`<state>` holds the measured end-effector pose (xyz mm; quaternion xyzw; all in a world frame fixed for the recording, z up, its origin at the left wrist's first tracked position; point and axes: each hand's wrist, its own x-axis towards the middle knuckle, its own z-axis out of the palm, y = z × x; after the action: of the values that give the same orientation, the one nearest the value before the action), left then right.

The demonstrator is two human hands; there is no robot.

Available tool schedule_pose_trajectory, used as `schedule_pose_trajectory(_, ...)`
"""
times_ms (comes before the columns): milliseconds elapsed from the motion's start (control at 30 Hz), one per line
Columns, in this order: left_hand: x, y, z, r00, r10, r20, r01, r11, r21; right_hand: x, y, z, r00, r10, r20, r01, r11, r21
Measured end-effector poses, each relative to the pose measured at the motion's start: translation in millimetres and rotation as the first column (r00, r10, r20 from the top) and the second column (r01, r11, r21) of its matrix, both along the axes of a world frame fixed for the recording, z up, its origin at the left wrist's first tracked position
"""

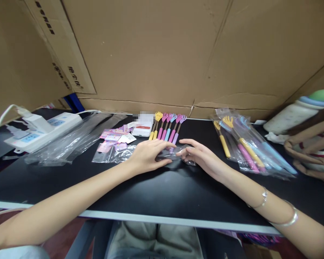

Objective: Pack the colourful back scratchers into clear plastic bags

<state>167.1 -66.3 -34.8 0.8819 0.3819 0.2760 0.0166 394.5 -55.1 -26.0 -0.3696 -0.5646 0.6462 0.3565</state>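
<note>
My left hand (148, 155) is closed on a clear plastic bag (167, 154), which lies low over the table between both hands. At the bag's other end, my right hand (202, 156) has its thumb and fingers bent together on the film, with the index finger raised. Just behind the hands lies a row of small back scratchers (167, 134) with yellow, pink, blue and purple handles, claws pointing away. Further right, several back scratchers in clear bags (248, 144) lie in a pile, beside a yellow back scratcher (224, 145).
To the left are empty clear bags (67, 142) and a white power strip (29, 136) with plugs. Pink and purple cards (115, 136) lie by a white phone-like item (142, 129). A bottle (294, 115) and a tan bag (310, 154) stand right. Cardboard (151, 54) walls the back.
</note>
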Motion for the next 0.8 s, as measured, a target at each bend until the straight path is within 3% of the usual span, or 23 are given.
schedule_pose_trajectory(267, 0, -1, 0.2, 1.000, -0.005, -0.016, 0.004, 1.000, -0.018, -1, -4, 3.0, 0.999, -0.006, 0.050, 0.006, 1.000, -0.001)
schedule_pose_trajectory(333, -1, -1, 0.4, 1.000, -0.004, -0.020, 0.004, 1.000, -0.015, 1, -3, 3.5, 0.996, -0.027, 0.083, 0.022, 0.997, 0.070)
schedule_pose_trajectory(400, -1, -1, 1.2, 1.000, 0.000, -0.014, -0.001, 1.000, -0.015, 4, 1, 3.3, 0.983, -0.079, 0.163, 0.042, 0.974, 0.223)
schedule_pose_trajectory(500, -1, -1, 2.8, 1.000, 0.003, 0.011, -0.003, 1.000, -0.013, 9, 10, 1.8, 0.927, -0.174, 0.333, -0.012, 0.873, 0.488)
schedule_pose_trajectory(600, -1, -2, 4.3, 1.000, 0.001, 0.022, -0.001, 1.000, -0.007, 12, 16, -0.7, 0.855, -0.228, 0.465, -0.175, 0.718, 0.674)
schedule_pose_trajectory(700, -1, -4, 4.7, 1.000, 0.007, 0.012, -0.007, 1.000, -0.009, 12, 16, -4.7, 0.815, -0.190, 0.548, -0.359, 0.578, 0.733)
schedule_pose_trajectory(800, -2, -4, 4.3, 1.000, 0.012, -0.010, -0.012, 1.000, -0.020, 10, 14, -8.0, 0.763, -0.118, 0.635, -0.504, 0.506, 0.700)
